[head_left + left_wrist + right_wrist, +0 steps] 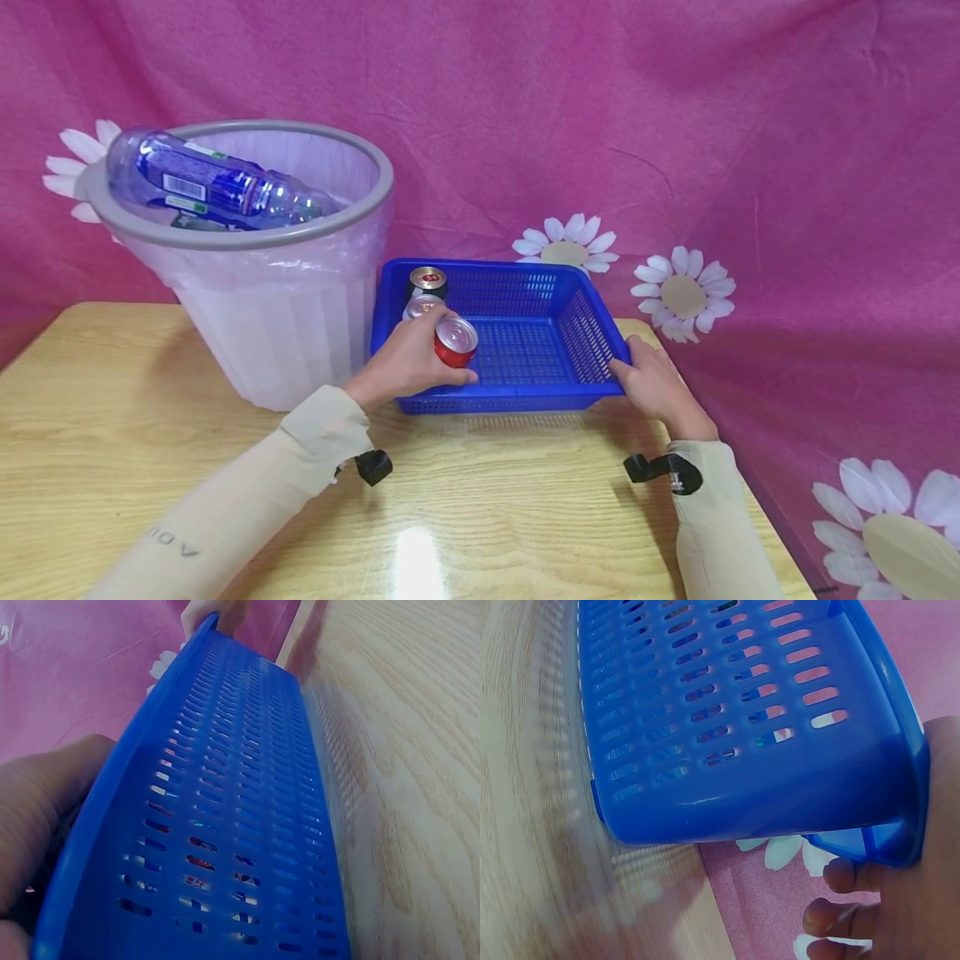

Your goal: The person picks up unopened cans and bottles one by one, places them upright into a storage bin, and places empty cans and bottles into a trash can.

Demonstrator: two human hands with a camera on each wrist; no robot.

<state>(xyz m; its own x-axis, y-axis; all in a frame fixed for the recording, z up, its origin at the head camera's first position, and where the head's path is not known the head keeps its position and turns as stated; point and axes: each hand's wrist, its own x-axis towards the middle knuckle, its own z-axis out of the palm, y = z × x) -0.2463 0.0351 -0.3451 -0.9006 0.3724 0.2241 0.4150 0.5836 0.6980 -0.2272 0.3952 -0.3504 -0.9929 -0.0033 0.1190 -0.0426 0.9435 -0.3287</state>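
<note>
My left hand (411,357) reaches into the front left of a blue plastic basket (495,402) and grips a red drink can (454,342) with a silver top. Just behind that can are a silver-topped can (423,305), partly covered by my fingers, and a dark can (428,282) with a gold top. At the basket's front right corner, my right hand (662,390) holds the rim. In the right wrist view its curled fingers (844,911) show below the rim. The left wrist view shows the basket's slotted wall (225,787), which largely hides the cans.
Left of the basket stands a white bin (281,333) with a grey rim and a liner. A clear plastic bottle (217,183) with a blue label lies across its top. The wooden table (480,517) meets a pink flowered cloth (480,125) at the back and right.
</note>
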